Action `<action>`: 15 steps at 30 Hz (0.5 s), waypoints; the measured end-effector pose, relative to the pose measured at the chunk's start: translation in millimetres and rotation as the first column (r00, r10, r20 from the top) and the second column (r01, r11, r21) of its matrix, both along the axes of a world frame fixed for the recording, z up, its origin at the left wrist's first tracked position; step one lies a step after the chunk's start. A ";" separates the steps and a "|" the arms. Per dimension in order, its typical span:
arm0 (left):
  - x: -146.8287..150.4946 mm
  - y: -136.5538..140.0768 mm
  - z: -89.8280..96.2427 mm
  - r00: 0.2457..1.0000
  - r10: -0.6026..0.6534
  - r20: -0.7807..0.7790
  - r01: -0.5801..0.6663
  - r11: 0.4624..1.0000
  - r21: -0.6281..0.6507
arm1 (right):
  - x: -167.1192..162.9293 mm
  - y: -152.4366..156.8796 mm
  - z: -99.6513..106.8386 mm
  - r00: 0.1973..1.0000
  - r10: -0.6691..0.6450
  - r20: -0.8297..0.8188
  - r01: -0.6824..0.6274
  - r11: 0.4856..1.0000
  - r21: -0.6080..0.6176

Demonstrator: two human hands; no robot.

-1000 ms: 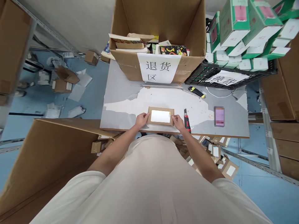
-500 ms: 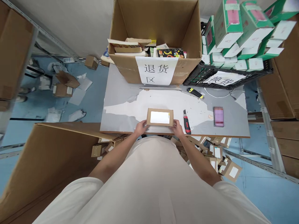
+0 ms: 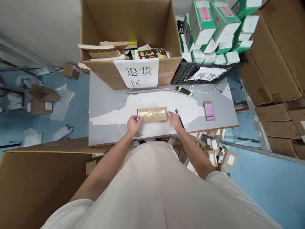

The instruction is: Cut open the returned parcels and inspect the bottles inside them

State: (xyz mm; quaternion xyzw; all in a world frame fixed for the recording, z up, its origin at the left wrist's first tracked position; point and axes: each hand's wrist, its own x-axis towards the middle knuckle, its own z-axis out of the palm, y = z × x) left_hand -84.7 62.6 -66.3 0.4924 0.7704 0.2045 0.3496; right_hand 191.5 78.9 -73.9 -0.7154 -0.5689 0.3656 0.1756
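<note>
A small brown cardboard box (image 3: 152, 114) is at the middle of the table's near side, its long side running left to right. Shiny clear tape covers the face turned up toward me. My left hand (image 3: 134, 125) grips its left end, thumb on the near side. At the opposite end, my right hand (image 3: 174, 120) presses its fingertips against the box, the fingers partly hidden. A red and black utility knife (image 3: 180, 119) lies just beyond my right hand, partly covered by it. Farther back rests a yellow and black utility knife (image 3: 184, 91).
A large carton (image 3: 100, 71) of books stands at the table's back, beside a black crate (image 3: 177, 74) holding green and white boxes. A pixelated pink item (image 3: 209, 110) lies right on the table (image 3: 107, 132). A big open carton (image 3: 43, 178) stands at lower left; parcels (image 3: 230, 159) lie below right.
The box has been turned over: its white-labelled face was up before, and now a taped face shows. My right hand has shifted toward the red knife. The whole view has swung right.
</note>
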 end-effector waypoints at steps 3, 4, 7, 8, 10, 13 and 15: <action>9.2 5.8 -2.2 0.995 0.051 -0.083 -0.037 0.986 0.160 | 25.1 -12.5 -6.0 0.972 -0.056 0.229 0.081 0.992 -0.099; 11.8 5.8 -3.2 0.990 0.045 -0.130 -0.013 0.972 0.236 | 33.7 -17.1 -7.2 0.949 -0.043 0.314 0.100 0.981 -0.167; 16.2 -0.5 -7.5 0.949 -0.139 -0.284 0.246 0.890 0.385 | 54.5 -22.4 -2.8 0.910 0.060 0.410 0.086 0.940 -0.330; 16.7 -4.2 -9.5 0.914 -0.244 -0.323 0.366 0.840 0.401 | 58.8 -20.0 2.6 0.911 0.082 0.404 0.063 0.941 -0.332; 16.9 -12.5 -14.6 0.823 -0.423 -0.379 0.558 0.724 0.406 | 60.5 -8.6 20.1 0.917 0.119 0.382 -0.033 0.974 -0.224; 17.2 -23.1 -23.3 0.758 -0.493 -0.427 0.646 0.657 0.389 | 39.4 20.2 56.2 0.863 0.359 0.355 -0.386 0.923 0.006; 17.7 -26.7 -27.9 0.756 -0.478 -0.447 0.644 0.663 0.381 | 10.5 41.7 77.9 0.674 0.656 0.339 -0.689 0.724 -0.032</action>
